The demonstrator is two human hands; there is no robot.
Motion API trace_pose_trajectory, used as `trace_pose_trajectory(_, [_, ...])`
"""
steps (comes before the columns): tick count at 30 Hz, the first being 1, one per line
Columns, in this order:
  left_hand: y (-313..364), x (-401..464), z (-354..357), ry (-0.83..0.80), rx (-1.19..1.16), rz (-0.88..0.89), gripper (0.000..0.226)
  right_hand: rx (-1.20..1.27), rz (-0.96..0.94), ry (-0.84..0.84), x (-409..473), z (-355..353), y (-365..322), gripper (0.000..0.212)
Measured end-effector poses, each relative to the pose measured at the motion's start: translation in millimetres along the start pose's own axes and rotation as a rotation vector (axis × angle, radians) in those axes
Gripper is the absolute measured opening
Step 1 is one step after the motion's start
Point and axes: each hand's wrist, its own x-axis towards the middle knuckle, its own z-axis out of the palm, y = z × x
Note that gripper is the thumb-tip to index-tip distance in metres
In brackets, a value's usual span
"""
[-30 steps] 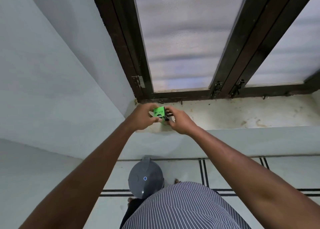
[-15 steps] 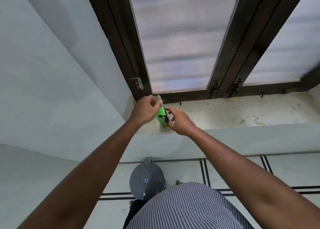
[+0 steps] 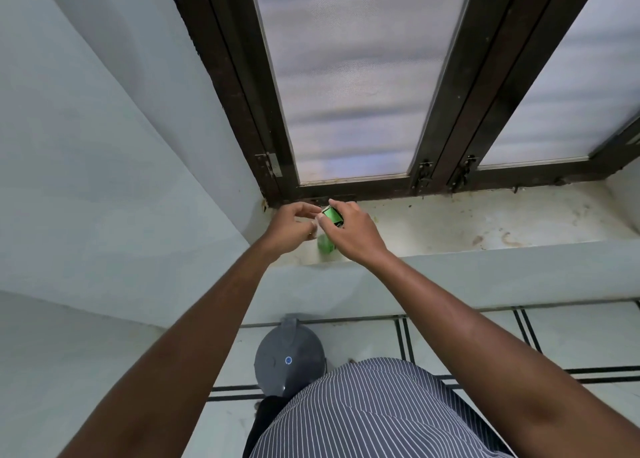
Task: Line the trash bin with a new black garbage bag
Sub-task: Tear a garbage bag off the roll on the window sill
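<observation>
A small green pack of garbage bags (image 3: 333, 215) is held over the left end of the stained windowsill (image 3: 450, 222). My right hand (image 3: 349, 231) grips its upper end between thumb and forefinger. My left hand (image 3: 292, 225) pinches the pack's left side, and a small whitish bit shows at its fingertips. More green (image 3: 325, 243) shows below, between the two hands. The grey trash bin (image 3: 289, 357), lid closed with a small blue dot on it, stands on the floor under the sill, partly hidden by my striped shirt.
A dark-framed window (image 3: 349, 87) with frosted panes rises behind the sill. A pale wall (image 3: 104, 163) closes the left side. The tiled floor (image 3: 571, 340) with dark lines runs to the right of the bin.
The pack has tipped and shifted from my left hand's grip to my right hand's fingers. Both hands moved slightly up toward the window frame.
</observation>
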Motion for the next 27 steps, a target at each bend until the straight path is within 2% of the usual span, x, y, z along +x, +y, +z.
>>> trace_pose_trajectory(3, [-9,-3,2,-0.008,0.024,0.045,0.033,-0.048,-0.044,0.014,3,-4,0,0.060])
trace_pose_trajectory(9, [-16,-8,8,0.033,0.055,0.078,0.041,0.085,-0.059,0.116,5,-13,3,0.036])
trace_pose_trajectory(15, [-16,-11,12,0.054,0.095,0.095,0.041,0.006,-0.097,0.034,6,-14,5,0.057])
trace_pose_trajectory(21, [-14,-11,14,0.079,0.108,0.110,0.041,-0.023,-0.138,0.036,11,-20,-1,0.048])
trace_pose_trajectory(27, [-16,-10,12,0.078,0.158,0.117,0.039,-0.049,-0.096,-0.065,21,-30,-3,0.054])
